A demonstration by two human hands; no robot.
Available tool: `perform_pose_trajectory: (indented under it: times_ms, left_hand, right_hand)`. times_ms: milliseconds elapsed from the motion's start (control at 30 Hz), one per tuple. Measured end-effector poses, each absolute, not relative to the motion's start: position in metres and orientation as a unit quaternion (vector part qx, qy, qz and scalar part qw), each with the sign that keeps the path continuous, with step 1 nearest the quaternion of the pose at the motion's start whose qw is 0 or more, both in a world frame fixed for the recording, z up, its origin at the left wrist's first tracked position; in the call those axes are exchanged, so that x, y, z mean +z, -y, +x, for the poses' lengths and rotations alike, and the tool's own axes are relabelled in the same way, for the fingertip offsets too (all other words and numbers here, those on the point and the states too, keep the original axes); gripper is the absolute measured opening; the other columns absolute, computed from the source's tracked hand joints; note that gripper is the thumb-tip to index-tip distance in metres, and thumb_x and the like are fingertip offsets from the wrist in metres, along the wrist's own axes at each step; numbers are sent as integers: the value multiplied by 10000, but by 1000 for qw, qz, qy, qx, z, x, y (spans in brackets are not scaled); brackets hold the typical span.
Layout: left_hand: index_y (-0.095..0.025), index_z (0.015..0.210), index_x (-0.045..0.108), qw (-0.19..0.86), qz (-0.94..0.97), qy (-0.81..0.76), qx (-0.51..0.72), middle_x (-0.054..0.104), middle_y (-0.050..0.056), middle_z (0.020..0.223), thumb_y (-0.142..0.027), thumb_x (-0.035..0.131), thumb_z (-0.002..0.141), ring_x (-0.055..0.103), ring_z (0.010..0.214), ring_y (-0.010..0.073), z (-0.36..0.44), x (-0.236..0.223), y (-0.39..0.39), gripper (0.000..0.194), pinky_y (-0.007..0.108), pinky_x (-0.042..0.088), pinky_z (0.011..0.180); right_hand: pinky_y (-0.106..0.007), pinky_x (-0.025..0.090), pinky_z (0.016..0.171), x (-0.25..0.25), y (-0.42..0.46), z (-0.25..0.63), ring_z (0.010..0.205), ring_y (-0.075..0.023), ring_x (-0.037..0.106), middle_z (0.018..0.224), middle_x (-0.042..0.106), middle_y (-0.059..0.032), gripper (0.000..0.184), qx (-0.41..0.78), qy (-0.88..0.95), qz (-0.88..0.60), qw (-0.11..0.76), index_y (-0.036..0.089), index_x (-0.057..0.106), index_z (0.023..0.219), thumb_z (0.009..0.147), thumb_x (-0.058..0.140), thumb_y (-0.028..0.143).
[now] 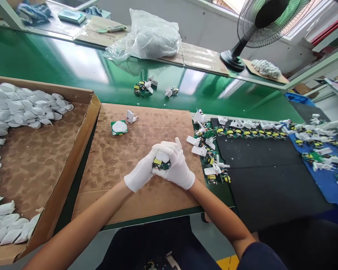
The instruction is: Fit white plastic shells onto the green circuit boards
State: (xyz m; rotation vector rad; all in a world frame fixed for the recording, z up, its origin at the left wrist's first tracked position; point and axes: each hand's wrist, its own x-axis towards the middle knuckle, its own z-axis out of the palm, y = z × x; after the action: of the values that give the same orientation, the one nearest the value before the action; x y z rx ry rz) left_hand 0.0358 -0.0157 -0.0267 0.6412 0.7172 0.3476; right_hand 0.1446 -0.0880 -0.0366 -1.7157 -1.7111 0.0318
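Both my hands wear white gloves and meet over the cardboard sheet (107, 168). Between them is a small green circuit board (165, 165) with a yellow part and a white piece on it. My left hand (142, 170) grips the board from its left side, fingers closed. Wrapped round the other side is my right hand (180, 167), its thumb and fingers partly hiding the board. Farther up the cardboard lies another circuit board with a white oval pad (119, 126) on it, wired to a white plug piece (131, 116).
A cardboard tray (73, 165) of white pads stands left. Rows of circuit boards (250, 134) lie on a black mat (259, 180) at right. Two board clusters sit on the green table (112, 82). A plastic bag (154, 35) and a fan (232, 60) stand at the back.
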Motion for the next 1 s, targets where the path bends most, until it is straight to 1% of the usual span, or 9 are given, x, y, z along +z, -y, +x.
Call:
perform_pose_trajectory:
  times_ms: [100,167,267,433,500,633,733,867,1000]
  left_hand:
    - [-156,1010,622,912,256,-280,156,665,70,975,-449,480,823,577,1001,222,40,-28,19,375,360,413,939]
    - [-153,1014,618,933,222,-241,148,664,72,991,-434,470,835,576,1009,220,39,-24,18,365,353,415,940]
    - [-180,1015,610,953,186,-208,117,655,70,1016,-441,414,857,565,1042,226,35,-16,11,362,375,431,917]
    - [-131,923,602,948,171,-226,145,649,129,981,-473,333,872,599,961,259,31,-18,-8,438,431,442,869]
    - [-139,790,577,928,143,-271,211,654,88,871,-401,399,871,619,882,212,31,-25,-16,327,387,449,855]
    - [-160,677,493,902,78,-289,310,593,-10,684,-266,476,849,594,668,110,27,-31,-32,203,284,472,716]
    - [-163,612,431,903,55,-243,350,485,-53,535,-244,543,806,452,452,63,23,-26,-39,238,221,412,519]
    - [-140,606,473,919,93,-225,309,276,-88,398,-309,567,799,243,343,39,22,-25,-37,273,186,234,373]
    - [-90,894,587,918,155,-225,287,192,-113,369,-374,515,833,114,322,38,26,-32,-28,299,190,140,351]
  right_hand:
    - [-542,40,1098,-35,90,135,1131,-258,479,1183,549,-90,953,-15,630,-694,349,187,118,1420,671,658,421]
    - [-545,38,1097,-30,93,133,1108,-256,489,1158,562,-80,1016,-24,641,-690,336,192,40,1436,671,661,440]
    - [-531,77,1093,-14,90,143,1116,-253,474,1165,556,-57,935,-29,673,-678,295,245,135,1429,682,660,446]
    - [-404,347,946,26,33,211,1029,-243,505,1088,590,-81,801,-15,634,-750,190,199,300,1382,704,646,448]
    - [-393,328,946,33,-1,245,1080,-249,477,1131,587,-56,657,0,587,-807,63,270,427,1296,706,639,467]
    - [-569,229,957,28,-51,290,1118,-330,443,1159,582,-114,596,-7,522,-853,-2,218,473,1249,715,625,434]
    - [-643,151,958,19,-72,300,1188,-374,373,1306,461,-160,684,-17,513,-858,-25,192,390,1319,709,634,382]
    - [-500,178,1044,10,-108,293,1290,-311,268,1452,259,-113,704,-12,567,-823,-26,229,291,1382,753,605,281]
    - [-433,294,1022,5,-151,280,1259,-256,340,1430,294,-90,559,12,602,-798,-4,239,330,1354,838,543,258]
